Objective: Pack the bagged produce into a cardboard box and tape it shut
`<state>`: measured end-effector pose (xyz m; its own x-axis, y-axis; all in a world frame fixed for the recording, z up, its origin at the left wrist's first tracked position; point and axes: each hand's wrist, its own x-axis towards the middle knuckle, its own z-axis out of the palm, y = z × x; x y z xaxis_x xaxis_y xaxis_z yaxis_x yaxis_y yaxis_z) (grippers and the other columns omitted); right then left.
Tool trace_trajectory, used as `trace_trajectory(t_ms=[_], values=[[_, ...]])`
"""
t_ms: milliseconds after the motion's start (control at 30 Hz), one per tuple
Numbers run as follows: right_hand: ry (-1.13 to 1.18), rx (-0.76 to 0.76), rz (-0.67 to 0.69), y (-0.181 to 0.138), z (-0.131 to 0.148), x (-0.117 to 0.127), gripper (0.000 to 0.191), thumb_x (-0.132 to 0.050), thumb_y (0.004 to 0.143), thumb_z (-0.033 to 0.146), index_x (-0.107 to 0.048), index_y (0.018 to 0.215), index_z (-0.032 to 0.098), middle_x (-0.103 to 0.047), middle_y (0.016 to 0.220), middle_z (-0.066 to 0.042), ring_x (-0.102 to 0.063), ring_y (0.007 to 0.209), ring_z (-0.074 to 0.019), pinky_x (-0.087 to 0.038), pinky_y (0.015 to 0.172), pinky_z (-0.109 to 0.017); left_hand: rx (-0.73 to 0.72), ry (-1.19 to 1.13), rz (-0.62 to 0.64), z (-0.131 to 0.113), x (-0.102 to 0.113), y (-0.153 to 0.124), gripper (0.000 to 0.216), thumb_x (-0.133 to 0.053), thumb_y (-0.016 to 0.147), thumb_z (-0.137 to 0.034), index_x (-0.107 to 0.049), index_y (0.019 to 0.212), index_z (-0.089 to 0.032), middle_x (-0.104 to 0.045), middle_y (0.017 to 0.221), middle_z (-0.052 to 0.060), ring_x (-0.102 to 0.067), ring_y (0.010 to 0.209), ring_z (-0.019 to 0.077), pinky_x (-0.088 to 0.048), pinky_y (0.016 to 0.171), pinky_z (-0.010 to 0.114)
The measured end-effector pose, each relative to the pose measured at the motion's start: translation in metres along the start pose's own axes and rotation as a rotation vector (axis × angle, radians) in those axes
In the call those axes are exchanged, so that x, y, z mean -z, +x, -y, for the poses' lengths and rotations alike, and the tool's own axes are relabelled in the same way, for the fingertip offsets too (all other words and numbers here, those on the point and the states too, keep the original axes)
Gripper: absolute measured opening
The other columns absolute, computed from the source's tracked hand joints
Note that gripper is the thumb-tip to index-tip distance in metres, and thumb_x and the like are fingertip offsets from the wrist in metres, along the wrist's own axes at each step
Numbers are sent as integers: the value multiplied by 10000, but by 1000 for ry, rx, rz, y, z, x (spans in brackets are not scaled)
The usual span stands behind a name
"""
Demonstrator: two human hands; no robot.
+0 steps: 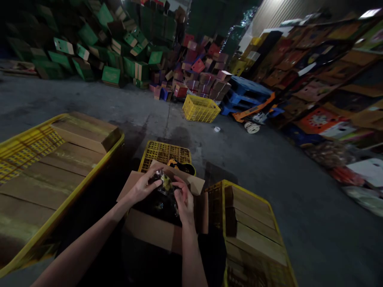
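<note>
An open cardboard box (155,229) sits in front of me, its inside dark with a crinkly clear plastic liner. Over its far side my left hand (143,186) and my right hand (183,199) meet, fingers curled round a small yellowish thing (165,181) wrapped in the plastic; what it is I cannot make out. The box's far flap (191,182) stands open behind my hands. A yellow tape dispenser (179,166) lies just beyond the flap on an upturned yellow crate (163,152).
A yellow crate (36,139) with flat cardboard pieces stands at my left, another (254,231) at my right. On the concrete floor farther off are a yellow basket (201,108), blue pallets (248,89), a pallet jack (254,113), and heaps of green, red and orange cartons.
</note>
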<state>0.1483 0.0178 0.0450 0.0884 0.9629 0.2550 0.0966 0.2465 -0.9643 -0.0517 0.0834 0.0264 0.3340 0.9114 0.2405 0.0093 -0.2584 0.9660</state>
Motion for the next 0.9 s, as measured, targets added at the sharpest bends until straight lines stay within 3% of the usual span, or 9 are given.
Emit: trace_trajectory(t_ms=[100, 233, 367, 600, 800, 900], values=[[24, -126, -158, 2, -7, -2, 369, -685, 899, 509, -699, 1162, 249, -683, 1305, -87, -612, 1253, -290, -470, 1091, -448, 9, -37, -5, 0, 1, -1, 689, -651, 946, -422, -366, 1552, -261, -449, 1579, 105, -425, 1457, 300, -326, 1222, 456], [58, -244, -120, 2, -12, -4, 508, -713, 886, 476, -623, 1340, 269, -669, 1354, -75, -629, 1241, -284, -502, 1067, -434, 24, -97, 22, -3, 3, -2, 837, -663, 936, -433, -200, 1616, -280, -319, 1656, 118, -375, 1491, 310, -344, 1211, 460], [63, -256, -143, 2, -11, -4, 552, -784, 824, 437, -639, 1328, 262, -675, 1347, -74, -640, 1224, -297, -505, 1077, -462, 10, -26, 36, -3, 3, -2, 874, -724, 886, -456, -263, 1603, -264, -243, 1689, 106, -265, 1541, 321, -281, 1243, 455], [123, -222, -182, 2, -8, -5, 615, -839, 762, 408, -643, 1329, 276, -694, 1303, -64, -687, 1118, -271, -553, 1007, -430, 32, -50, 16, -5, 2, -1, 783, -750, 868, -454, -408, 1537, -233, -459, 1573, 134, -420, 1458, 345, -325, 1216, 506], [116, -250, -162, 3, -8, -3, 483, -759, 834, 498, -708, 1239, 240, -725, 1264, -78, -667, 1179, -288, -522, 1044, -438, 38, -86, 39, -8, 5, -3, 804, -735, 886, -436, -349, 1568, -256, -430, 1588, 118, -374, 1484, 335, -335, 1213, 485], [84, -289, -94, 3, -6, -3, 425, -743, 847, 509, -746, 1180, 246, -758, 1193, -72, -694, 1130, -294, -542, 1011, -431, 27, -96, 64, -10, 5, -3, 788, -724, 898, -416, -346, 1568, -248, -524, 1509, 120, -459, 1428, 322, -358, 1201, 479]])
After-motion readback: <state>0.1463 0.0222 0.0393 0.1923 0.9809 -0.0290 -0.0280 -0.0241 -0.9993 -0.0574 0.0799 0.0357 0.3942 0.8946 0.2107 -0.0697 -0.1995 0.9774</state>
